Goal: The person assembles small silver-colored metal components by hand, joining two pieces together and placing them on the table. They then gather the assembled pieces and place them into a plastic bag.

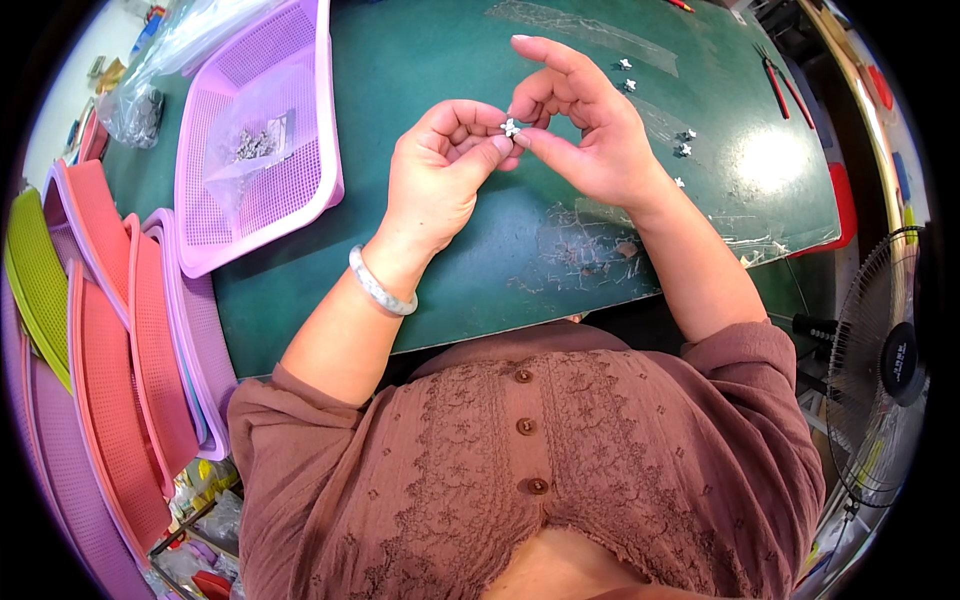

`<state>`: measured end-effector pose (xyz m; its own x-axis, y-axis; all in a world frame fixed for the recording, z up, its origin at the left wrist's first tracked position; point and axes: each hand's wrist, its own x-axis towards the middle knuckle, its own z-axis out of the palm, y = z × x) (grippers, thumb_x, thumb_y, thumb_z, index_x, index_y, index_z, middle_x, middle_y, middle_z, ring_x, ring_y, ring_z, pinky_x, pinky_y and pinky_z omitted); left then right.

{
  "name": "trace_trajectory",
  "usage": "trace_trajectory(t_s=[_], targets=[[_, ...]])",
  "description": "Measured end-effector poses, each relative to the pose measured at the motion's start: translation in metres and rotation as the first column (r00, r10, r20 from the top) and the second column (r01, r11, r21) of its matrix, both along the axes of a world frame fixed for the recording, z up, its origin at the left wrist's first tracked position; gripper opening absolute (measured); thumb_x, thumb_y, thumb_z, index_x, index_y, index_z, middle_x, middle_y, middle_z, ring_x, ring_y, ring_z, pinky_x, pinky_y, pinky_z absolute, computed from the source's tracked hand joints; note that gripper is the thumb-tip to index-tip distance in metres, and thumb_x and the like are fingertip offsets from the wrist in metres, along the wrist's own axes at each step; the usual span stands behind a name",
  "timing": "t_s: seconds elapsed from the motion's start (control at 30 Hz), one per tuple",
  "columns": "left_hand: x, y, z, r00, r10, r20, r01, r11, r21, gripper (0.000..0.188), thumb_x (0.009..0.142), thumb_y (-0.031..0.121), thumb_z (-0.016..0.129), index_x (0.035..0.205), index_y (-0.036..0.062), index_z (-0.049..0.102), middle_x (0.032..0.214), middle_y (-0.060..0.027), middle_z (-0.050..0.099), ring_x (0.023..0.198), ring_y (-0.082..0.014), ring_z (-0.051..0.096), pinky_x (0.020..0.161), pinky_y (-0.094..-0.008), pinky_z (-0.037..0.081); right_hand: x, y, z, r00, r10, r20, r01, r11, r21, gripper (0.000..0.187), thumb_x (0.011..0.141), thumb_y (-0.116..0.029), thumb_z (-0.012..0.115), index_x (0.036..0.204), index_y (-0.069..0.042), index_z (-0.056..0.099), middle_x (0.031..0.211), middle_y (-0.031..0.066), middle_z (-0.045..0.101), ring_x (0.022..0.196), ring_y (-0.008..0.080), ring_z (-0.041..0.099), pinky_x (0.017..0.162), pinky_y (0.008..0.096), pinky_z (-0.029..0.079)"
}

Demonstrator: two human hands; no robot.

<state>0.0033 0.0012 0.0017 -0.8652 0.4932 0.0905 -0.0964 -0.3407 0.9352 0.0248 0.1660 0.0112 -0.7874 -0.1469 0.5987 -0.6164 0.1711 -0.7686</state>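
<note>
Over the green table, my left hand and my right hand meet at their fingertips around a small white, flower-shaped part. Thumb and fingers of my left hand pinch it from the left and below. My right thumb and forefinger close on it from the right, while another finger points up and away. To the right of my right hand lie several like parts in a loose row, among them one small white part and another white part.
A lilac plastic basket stands at the left, with a clear bag of small grey metal pieces inside. Stacked coloured baskets rise beside the table. Red-handled pliers lie far right, and a fan stands off the right edge.
</note>
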Motion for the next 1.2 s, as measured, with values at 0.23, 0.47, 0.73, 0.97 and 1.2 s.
trace_trajectory(t_s=[0.23,0.47,0.73,0.97,1.2], targets=[[0.001,0.002,0.001,1.000,-0.001,0.012,0.000,1.000,0.022,0.018,0.081,-0.004,0.056,0.098,-0.0016,0.052,0.088,-0.0084,0.060,0.078,-0.0149,0.060,0.072,-0.0255,0.051,0.000,0.001,-0.001,1.000,0.001,0.007,-0.001,1.000,-0.003,0.065,0.069,0.011,0.058,0.127,-0.009,0.039,0.077,0.0033,0.055,0.068,0.0104,0.052,0.062,0.0231,0.044],[0.001,0.000,0.002,0.998,0.056,0.004,-0.056,0.998,-0.007,0.017,0.082,-0.002,0.055,0.099,-0.0008,0.052,0.083,-0.0067,0.059,0.072,-0.0130,0.059,0.066,-0.0237,0.050,0.001,-0.002,0.001,1.000,-0.011,0.009,0.011,0.999,0.042,0.060,0.069,0.010,0.058,0.125,-0.008,0.043,0.077,0.0024,0.056,0.069,0.0105,0.052,0.063,0.0230,0.044],[-0.021,-0.035,0.063,0.428,0.057,-0.902,-0.669,0.691,-0.273,0.014,0.073,0.000,0.056,0.085,0.0034,0.060,0.081,-0.0124,0.060,0.073,-0.0276,0.059,0.064,-0.0325,0.048,-0.001,0.012,0.000,0.996,-0.091,-0.006,0.091,0.985,0.143,0.043,0.073,0.006,0.058,0.115,-0.005,0.052,0.083,0.0042,0.055,0.073,0.0116,0.053,0.067,0.0239,0.045],[-0.065,-0.113,0.085,0.569,-0.555,-0.607,-0.793,-0.174,-0.584,0.016,0.078,0.007,0.046,0.083,0.0001,0.060,0.087,-0.0182,0.059,0.084,-0.0352,0.056,0.073,-0.0419,0.044,0.001,0.010,0.003,1.000,0.014,-0.017,-0.004,0.876,0.482,0.031,0.075,-0.005,0.058,0.106,-0.005,0.055,0.083,0.0091,0.058,0.077,0.0248,0.057,0.068,0.0334,0.047],[-0.040,-0.094,0.094,0.458,-0.504,-0.733,-0.832,0.047,-0.552,0.017,0.080,0.005,0.047,0.089,-0.0010,0.060,0.088,-0.0160,0.059,0.080,-0.0324,0.057,0.071,-0.0374,0.045,0.027,0.038,0.032,0.994,-0.064,-0.092,0.109,0.737,0.667,0.026,0.079,-0.009,0.052,0.104,-0.006,0.057,0.098,0.0149,0.061,0.092,0.0323,0.057,0.079,0.0398,0.046]])
